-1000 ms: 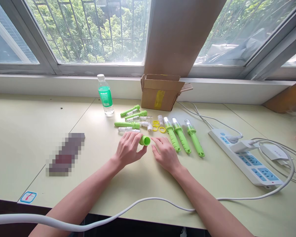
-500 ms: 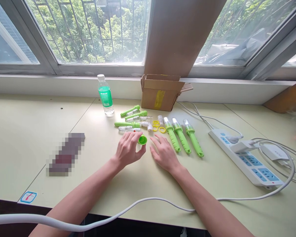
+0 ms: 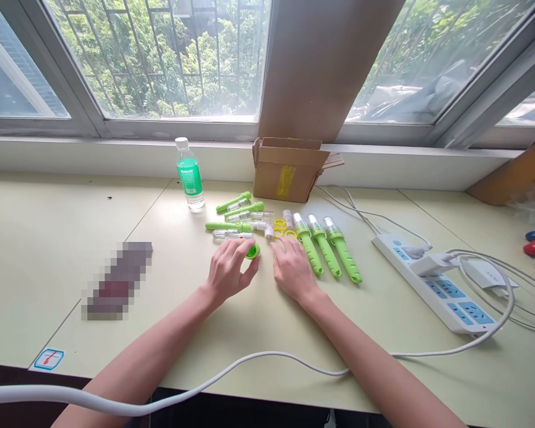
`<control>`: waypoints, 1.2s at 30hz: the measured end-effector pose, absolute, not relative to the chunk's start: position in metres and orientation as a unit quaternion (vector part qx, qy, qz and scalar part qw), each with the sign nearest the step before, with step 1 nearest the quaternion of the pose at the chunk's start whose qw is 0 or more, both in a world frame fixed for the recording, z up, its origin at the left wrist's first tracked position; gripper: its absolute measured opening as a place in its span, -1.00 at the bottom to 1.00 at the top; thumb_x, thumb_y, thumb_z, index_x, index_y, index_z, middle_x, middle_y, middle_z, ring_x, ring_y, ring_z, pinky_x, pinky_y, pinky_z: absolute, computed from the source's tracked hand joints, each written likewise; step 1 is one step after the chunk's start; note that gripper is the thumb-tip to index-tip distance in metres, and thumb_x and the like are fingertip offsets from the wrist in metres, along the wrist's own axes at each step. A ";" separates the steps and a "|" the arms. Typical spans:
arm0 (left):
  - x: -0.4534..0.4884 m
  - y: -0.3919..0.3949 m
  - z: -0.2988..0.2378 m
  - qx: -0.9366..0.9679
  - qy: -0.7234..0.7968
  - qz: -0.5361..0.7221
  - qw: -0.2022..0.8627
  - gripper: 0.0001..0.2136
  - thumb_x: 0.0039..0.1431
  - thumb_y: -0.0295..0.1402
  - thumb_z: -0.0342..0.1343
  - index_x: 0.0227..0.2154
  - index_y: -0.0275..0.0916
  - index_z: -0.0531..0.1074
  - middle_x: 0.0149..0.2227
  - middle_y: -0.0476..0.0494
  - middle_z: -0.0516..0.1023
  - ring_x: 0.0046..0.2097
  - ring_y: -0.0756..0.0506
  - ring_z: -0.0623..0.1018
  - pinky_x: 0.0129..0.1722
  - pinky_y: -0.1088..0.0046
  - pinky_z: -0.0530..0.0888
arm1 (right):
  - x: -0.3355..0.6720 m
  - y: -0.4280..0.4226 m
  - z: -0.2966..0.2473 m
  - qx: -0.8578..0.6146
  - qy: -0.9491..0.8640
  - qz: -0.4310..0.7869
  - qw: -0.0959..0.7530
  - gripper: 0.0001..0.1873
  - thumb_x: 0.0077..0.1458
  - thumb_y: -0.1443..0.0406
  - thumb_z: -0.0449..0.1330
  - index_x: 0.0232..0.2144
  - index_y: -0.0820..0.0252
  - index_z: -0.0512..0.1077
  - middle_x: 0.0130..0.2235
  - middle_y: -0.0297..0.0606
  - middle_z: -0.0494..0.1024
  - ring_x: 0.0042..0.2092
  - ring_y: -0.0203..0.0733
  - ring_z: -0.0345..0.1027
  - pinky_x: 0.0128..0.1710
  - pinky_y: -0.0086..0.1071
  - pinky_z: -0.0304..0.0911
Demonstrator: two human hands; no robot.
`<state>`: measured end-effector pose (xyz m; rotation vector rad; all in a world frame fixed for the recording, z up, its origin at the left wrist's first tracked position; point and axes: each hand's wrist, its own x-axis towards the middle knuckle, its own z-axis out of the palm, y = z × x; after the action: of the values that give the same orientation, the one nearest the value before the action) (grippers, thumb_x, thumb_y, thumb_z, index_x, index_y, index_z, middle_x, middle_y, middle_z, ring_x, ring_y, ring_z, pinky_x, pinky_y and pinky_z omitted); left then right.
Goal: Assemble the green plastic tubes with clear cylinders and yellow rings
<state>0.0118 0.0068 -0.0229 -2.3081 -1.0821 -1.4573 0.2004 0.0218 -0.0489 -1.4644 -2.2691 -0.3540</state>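
Note:
My left hand [image 3: 229,266] is closed around a green plastic handle [image 3: 253,251], pinched between thumb and fingers. Its round hollow end shows, and the rest is hidden by the hand. Across a small gap, my right hand [image 3: 294,267] lies low over the table, fingers stretched toward the yellow rings [image 3: 279,224] and a small white cylindrical part [image 3: 269,232]. Whether its fingertips touch a ring is hard to see. Three green light sticks with clear tops [image 3: 326,245] lie side by side to the right. Beyond the left hand lie loose green handles [image 3: 227,226] and clear tubes [image 3: 225,234].
A cardboard box [image 3: 288,172] and a water bottle [image 3: 190,175] stand at the back. On the right is a white power strip [image 3: 428,282] with plugs and cables. A white cable [image 3: 276,355] crosses in front of my forearms. A blurred dark object [image 3: 120,279] lies left.
My right hand has moved slightly forward, its fingers closer to the yellow rings. The green handle in my left hand has tilted, so less of its hollow end shows.

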 end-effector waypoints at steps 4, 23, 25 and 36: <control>0.012 0.007 -0.022 -0.781 -0.367 -0.494 0.102 -0.65 0.11 -0.42 0.09 -0.03 -0.20 0.22 -0.22 -0.19 0.52 -0.21 -0.12 0.53 -0.24 0.33 0.47 | 0.199 0.037 -0.047 -0.537 -0.809 -0.153 0.185 -0.65 -0.03 0.48 0.03 -0.16 0.32 0.43 -0.03 0.05 0.44 0.12 0.10 0.14 0.19 0.00 -0.09; 0.014 0.006 -0.022 -0.782 -0.363 -0.499 0.091 -0.66 0.13 -0.39 0.07 -0.03 -0.20 0.22 -0.24 -0.17 0.52 -0.25 -0.10 0.53 -0.24 0.34 0.47 | 0.209 0.043 -0.048 -0.508 -0.811 -0.101 0.272 -0.68 0.05 0.47 0.02 -0.22 0.21 0.49 -0.17 -0.10 0.52 -0.02 0.02 0.28 0.15 0.01 -0.05; 0.014 0.006 -0.023 -0.779 -0.362 -0.506 0.084 -0.66 0.13 -0.39 0.08 -0.03 -0.20 0.22 -0.24 -0.17 0.52 -0.25 -0.10 0.53 -0.26 0.34 0.47 | 0.211 0.040 -0.046 -0.502 -0.800 -0.104 0.311 -0.68 0.08 0.47 0.01 -0.20 0.20 0.50 -0.20 -0.13 0.53 -0.07 -0.01 0.31 0.09 -0.04 0.06; 0.016 0.004 -0.029 -0.763 -0.363 -0.535 0.008 -0.68 0.11 -0.35 0.11 -0.08 -0.22 0.21 -0.30 -0.14 0.49 -0.30 -0.06 0.51 -0.30 0.38 0.49 | 0.200 0.018 -0.027 -0.458 -0.731 -0.002 0.506 -0.72 0.18 0.39 0.03 -0.15 0.10 0.48 -0.19 -0.17 0.51 -0.15 -0.10 0.43 -0.10 -0.19 0.36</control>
<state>0.0160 0.0040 -0.0285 -2.3839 -1.1344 -1.6733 0.1998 0.0180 -0.0267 -1.1046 -1.7634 -0.0040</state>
